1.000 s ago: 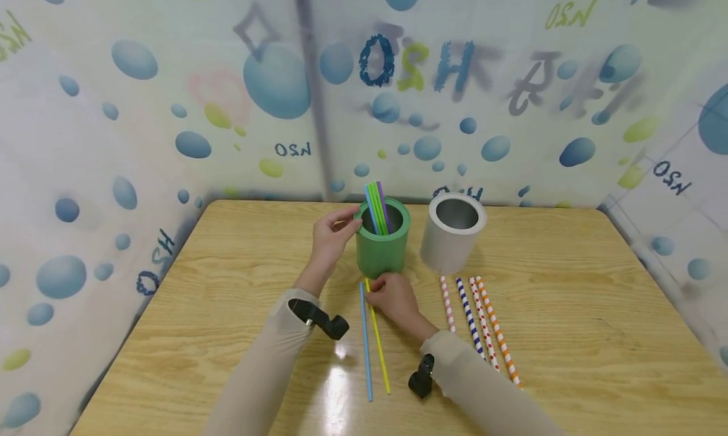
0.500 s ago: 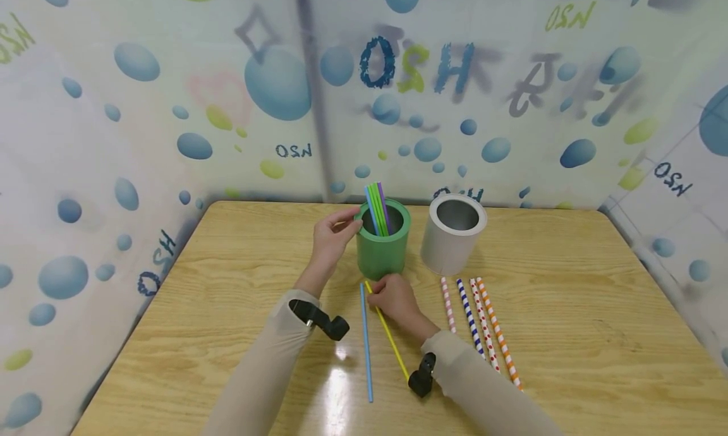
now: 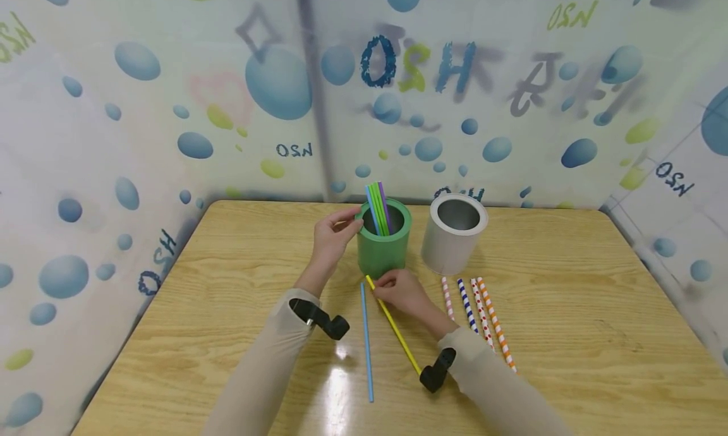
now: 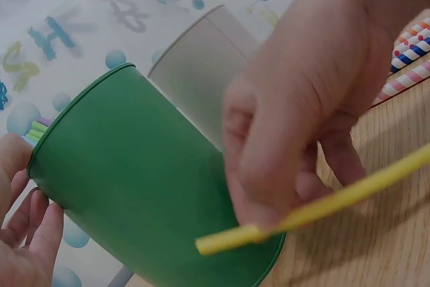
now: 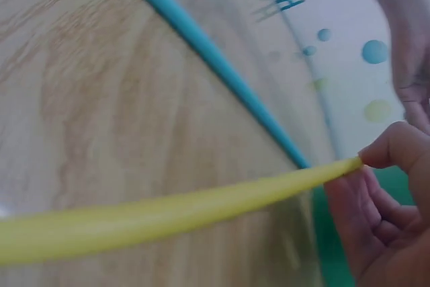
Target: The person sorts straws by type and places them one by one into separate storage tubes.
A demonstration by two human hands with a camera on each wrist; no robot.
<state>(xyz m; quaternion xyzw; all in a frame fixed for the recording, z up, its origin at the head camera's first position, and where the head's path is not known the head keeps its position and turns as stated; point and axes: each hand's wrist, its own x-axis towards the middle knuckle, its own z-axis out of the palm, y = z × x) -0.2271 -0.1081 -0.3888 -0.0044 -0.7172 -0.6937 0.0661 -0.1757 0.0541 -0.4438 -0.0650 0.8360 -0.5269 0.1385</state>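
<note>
My right hand (image 3: 405,294) pinches a yellow straw (image 3: 398,333) near its far end between thumb and fingers. In the right wrist view, the straw stretches from the fingertips to the left edge. My left hand (image 3: 330,239) holds the rim of a green can (image 3: 382,257) from the left. Several straws (image 3: 378,208) in blue, green and purple stand leaning inside that can. In the left wrist view, the yellow straw's tip overlaps the can's lower wall. A light blue straw (image 3: 366,342) lies on the table, left of the yellow one.
A white can (image 3: 452,243) stands to the right of the green one. Several patterned straws, among them an orange-striped straw (image 3: 497,325), lie in front of it, partly behind the right sleeve. A printed curtain (image 3: 284,170) borders the wooden table (image 3: 569,284) at the back.
My right hand has taken the yellow straw; its near end has swung right, away from the blue straw, and the hand has shifted slightly right. The left hand stays at the green can.
</note>
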